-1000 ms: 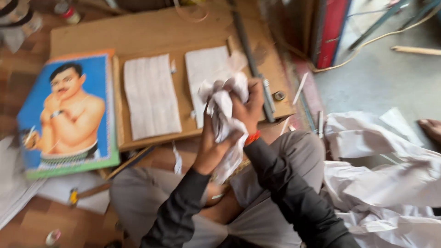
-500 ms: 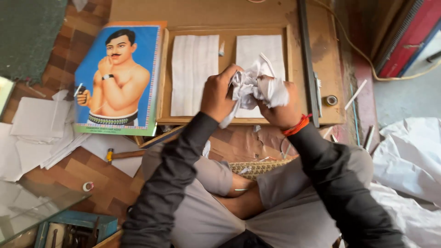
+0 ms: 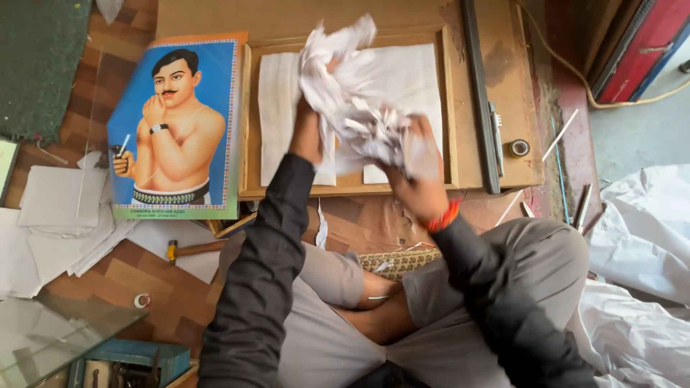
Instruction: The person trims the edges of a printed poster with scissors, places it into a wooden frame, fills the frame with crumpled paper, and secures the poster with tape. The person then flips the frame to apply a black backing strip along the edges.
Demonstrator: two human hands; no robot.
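Clutching the crumpled white paper [image 3: 352, 93], your left hand [image 3: 307, 133] and right hand [image 3: 420, 169] each keep a closed grip on it. It hangs between them, above the wooden board [image 3: 345, 21], with the portrait poster [image 3: 176, 129] left of your left grip.

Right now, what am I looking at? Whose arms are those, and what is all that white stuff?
The camera sits on a person's head and looks down, so these are that person's own arms, in dark sleeves. The person sits cross-legged on the floor. Both hands, the left hand and the right hand, grip a crumpled white paper. The right wrist wears an orange band. Under the hands lies a flat wooden board with white sheets on it. Beside it is a painted portrait with a blue background. A hammer lies on the floor, and a sheet of glass sits at the lower left.
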